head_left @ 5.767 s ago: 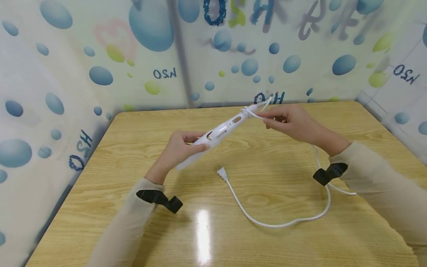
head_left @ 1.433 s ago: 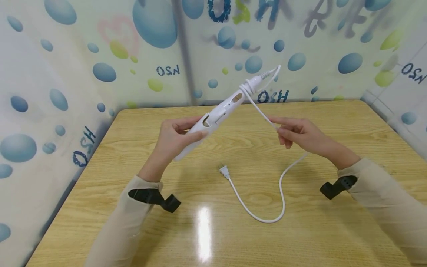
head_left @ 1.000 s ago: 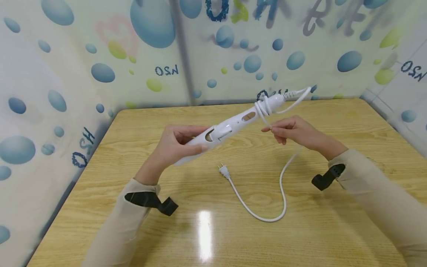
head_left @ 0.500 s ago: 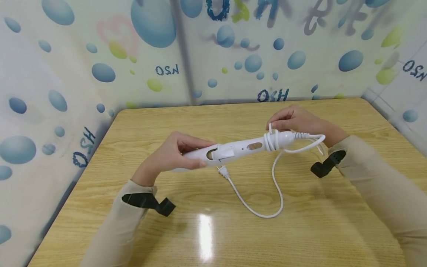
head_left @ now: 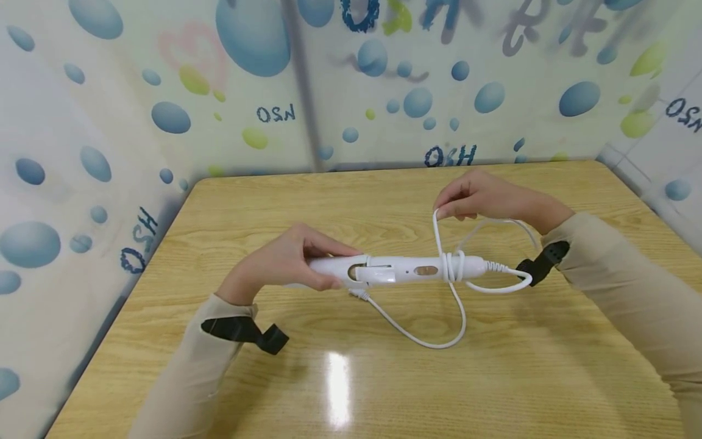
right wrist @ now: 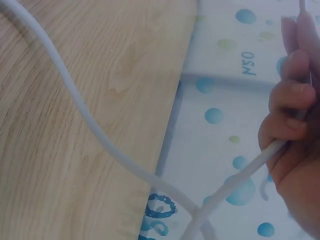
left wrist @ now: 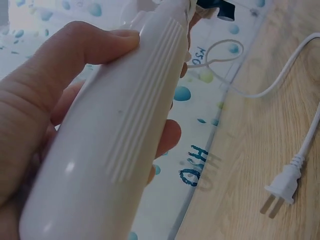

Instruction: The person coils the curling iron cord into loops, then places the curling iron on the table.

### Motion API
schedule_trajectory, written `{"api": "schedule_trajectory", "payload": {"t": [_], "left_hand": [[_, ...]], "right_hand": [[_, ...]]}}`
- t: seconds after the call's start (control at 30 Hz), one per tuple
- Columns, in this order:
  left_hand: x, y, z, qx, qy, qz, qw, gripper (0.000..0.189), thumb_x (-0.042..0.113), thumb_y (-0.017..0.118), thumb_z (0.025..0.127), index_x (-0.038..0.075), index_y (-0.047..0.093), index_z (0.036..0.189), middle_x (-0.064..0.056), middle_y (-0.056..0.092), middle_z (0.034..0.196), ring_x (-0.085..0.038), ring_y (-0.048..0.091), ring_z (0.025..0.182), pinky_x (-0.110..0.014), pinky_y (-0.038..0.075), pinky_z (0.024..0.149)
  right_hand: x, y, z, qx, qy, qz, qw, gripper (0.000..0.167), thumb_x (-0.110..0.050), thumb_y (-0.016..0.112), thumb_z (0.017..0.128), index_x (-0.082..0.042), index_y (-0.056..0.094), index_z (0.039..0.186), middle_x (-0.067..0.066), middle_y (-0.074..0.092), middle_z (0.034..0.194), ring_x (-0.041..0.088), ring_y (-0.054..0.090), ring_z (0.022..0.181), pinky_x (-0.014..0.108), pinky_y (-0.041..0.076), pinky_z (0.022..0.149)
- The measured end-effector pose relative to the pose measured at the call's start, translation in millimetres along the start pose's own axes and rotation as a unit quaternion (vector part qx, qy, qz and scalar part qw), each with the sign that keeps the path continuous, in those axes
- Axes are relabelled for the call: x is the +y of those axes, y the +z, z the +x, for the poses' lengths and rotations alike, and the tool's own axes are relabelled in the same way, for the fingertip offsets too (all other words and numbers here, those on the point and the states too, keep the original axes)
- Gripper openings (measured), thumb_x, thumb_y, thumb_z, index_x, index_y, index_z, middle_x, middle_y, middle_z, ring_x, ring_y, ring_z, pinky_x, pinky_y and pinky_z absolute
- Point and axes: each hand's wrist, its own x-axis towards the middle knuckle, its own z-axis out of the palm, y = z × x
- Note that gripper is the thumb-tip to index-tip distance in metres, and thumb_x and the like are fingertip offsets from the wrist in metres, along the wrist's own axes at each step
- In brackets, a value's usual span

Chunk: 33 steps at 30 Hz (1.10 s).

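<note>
In the head view my left hand [head_left: 290,259] grips a white hair straightener [head_left: 397,269] around its thick end, thumb in front. It lies nearly level above the table; the left wrist view shows the ridged side of its casing [left wrist: 135,115]. Several turns of its white cord [head_left: 453,267] wrap the narrow end near the strain relief. Behind and above these turns, my right hand [head_left: 482,196] pinches the cord between thumb and fingertips. The right wrist view shows the cord [right wrist: 255,162] passing through the curled fingers [right wrist: 287,97].
The loose cord curves over the wooden table [head_left: 439,390] to a two-pin plug [left wrist: 283,186] lying below the straightener. A wall [head_left: 340,91] with printed bubbles stands behind the table's far edge. A black wrist camera [head_left: 272,339] sits on each sleeve.
The straightener has swung from a steep slant to level and come lower and nearer. Another cord turn has gone round it; the right hand has carried the cord behind and up, drawing in loose cord.
</note>
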Motion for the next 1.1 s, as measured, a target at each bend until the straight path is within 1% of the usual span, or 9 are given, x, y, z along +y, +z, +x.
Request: {"api": "schedule_trajectory", "payload": {"t": [0.17,0.3,0.47,0.57,0.73,0.83,0.9,0.97,1.1], "left_hand": [[-3.6,0.1,3.9,-0.005,-0.021,0.046,0.9987,0.042,0.009,0.076,0.072,0.007,0.067,0.113,-0.004,0.068,0.097,-0.015,0.059,0.069,-0.030,0.050,0.060],[-7.6,0.0,7.2,0.002,-0.038,0.089,0.9953,0.041,0.013,0.077,0.072,0.010,0.068,0.112,-0.002,0.068,0.097,-0.012,0.059,0.069,-0.030,0.050,0.062],[-9.5,0.8,9.4,0.029,-0.056,0.122,0.9905,0.039,0.014,0.076,0.073,0.012,0.069,0.111,-0.001,0.067,0.099,-0.011,0.057,0.066,-0.029,0.049,0.058],[-10.5,1.4,9.5,0.048,-0.070,0.126,0.9884,0.039,0.014,0.075,0.074,0.012,0.068,0.112,-0.002,0.067,0.101,-0.013,0.058,0.069,-0.030,0.049,0.060],[-12.3,3.2,9.6,0.087,-0.093,0.115,0.9852,0.039,0.016,0.074,0.075,0.013,0.067,0.114,-0.003,0.066,0.105,-0.015,0.061,0.074,-0.031,0.050,0.061],[-12.3,4.7,10.0,0.121,-0.104,0.105,0.9816,0.039,0.017,0.074,0.076,0.014,0.067,0.114,-0.004,0.066,0.105,-0.016,0.062,0.073,-0.032,0.050,0.059],[-12.1,5.5,10.6,0.150,-0.111,0.097,0.9775,0.038,0.018,0.075,0.076,0.015,0.067,0.114,-0.005,0.065,0.104,-0.016,0.063,0.073,-0.032,0.051,0.058],[-11.6,5.9,11.5,0.181,-0.118,0.089,0.9723,0.038,0.020,0.075,0.076,0.017,0.068,0.113,-0.004,0.065,0.105,-0.016,0.063,0.073,-0.032,0.051,0.059],[-10.9,5.6,14.3,0.232,-0.124,0.073,0.9621,0.039,0.022,0.076,0.075,0.018,0.068,0.113,-0.002,0.064,0.109,-0.017,0.063,0.076,-0.032,0.051,0.061]], "right_hand": [[-8,-2,-0.3,-0.007,-0.005,-0.001,1.0000,0.014,-0.012,0.058,0.091,-0.002,0.067,0.088,0.005,0.039,0.051,0.017,0.033,0.039,0.030,0.035,0.041],[-15,1,-1.4,-0.003,-0.008,-0.011,0.9999,0.011,-0.013,0.059,0.090,-0.006,0.067,0.085,0.002,0.040,0.053,0.015,0.032,0.041,0.029,0.034,0.041],[-22,6,-2.4,0.004,-0.047,-0.021,0.9986,0.008,-0.010,0.061,0.089,-0.008,0.068,0.085,0.001,0.051,0.064,0.014,0.037,0.051,0.028,0.036,0.049],[-27,8,-4.3,0.006,-0.050,-0.023,0.9984,0.008,-0.009,0.061,0.088,-0.009,0.068,0.086,0.002,0.058,0.071,0.013,0.040,0.054,0.027,0.038,0.050],[-38,7,-10.2,0.008,-0.045,-0.046,0.9979,0.010,-0.010,0.060,0.089,-0.007,0.069,0.090,0.003,0.062,0.072,0.011,0.040,0.051,0.025,0.037,0.047],[-44,8,-14.4,0.011,-0.044,-0.064,0.9969,0.014,-0.009,0.059,0.090,-0.005,0.070,0.098,0.002,0.058,0.067,0.010,0.037,0.047,0.024,0.033,0.043],[-47,9,-17.1,0.013,-0.046,-0.071,0.9963,0.019,-0.009,0.058,0.091,-0.003,0.068,0.105,0.000,0.053,0.064,0.010,0.033,0.044,0.024,0.031,0.041],[-49,11,-19.7,0.020,-0.043,-0.075,0.9961,0.024,-0.009,0.056,0.092,-0.003,0.065,0.114,-0.003,0.045,0.058,0.009,0.029,0.042,0.024,0.029,0.040],[-51,15,-25.0,0.036,-0.028,-0.068,0.9967,0.035,-0.010,0.050,0.095,-0.005,0.053,0.130,-0.004,0.040,0.060,0.010,0.025,0.041,0.026,0.030,0.041]]}}
